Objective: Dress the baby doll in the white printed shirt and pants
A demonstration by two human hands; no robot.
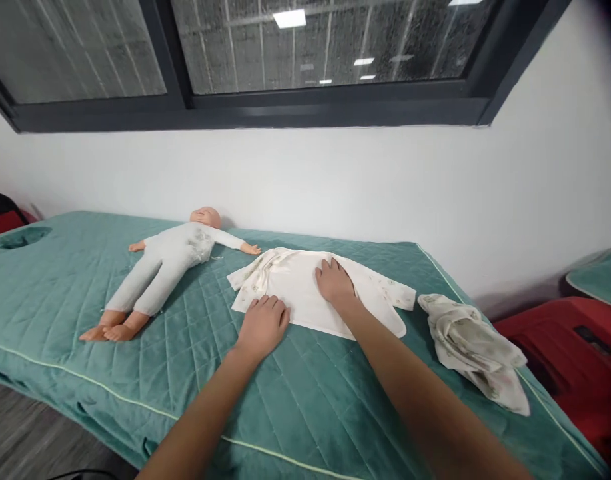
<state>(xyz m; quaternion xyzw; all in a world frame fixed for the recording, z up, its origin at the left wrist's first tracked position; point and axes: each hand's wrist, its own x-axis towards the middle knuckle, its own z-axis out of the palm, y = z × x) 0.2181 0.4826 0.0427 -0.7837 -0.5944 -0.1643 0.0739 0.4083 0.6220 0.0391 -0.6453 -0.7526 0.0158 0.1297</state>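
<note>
A small white baby shirt (300, 280) with a faint print on its sleeves lies spread on the green quilted bed cover. My right hand (335, 281) rests on the middle of the shirt, palm down, fingers apart. At the shirt's near left edge lies my left hand (265, 323), its fingers on the cloth and slightly bent; their undersides are hidden. The left sleeve is bunched up in folds, while the right one stretches out to the side. Neither hand lifts the cloth.
A baby doll (172, 257) in a pale bodysuit lies on its back to the left. Crumpled printed cloth (472, 347) sits near the right edge of the green bed cover (305, 400). Beyond that edge is a red object (565, 353). A white wall (325, 180) and window stand behind.
</note>
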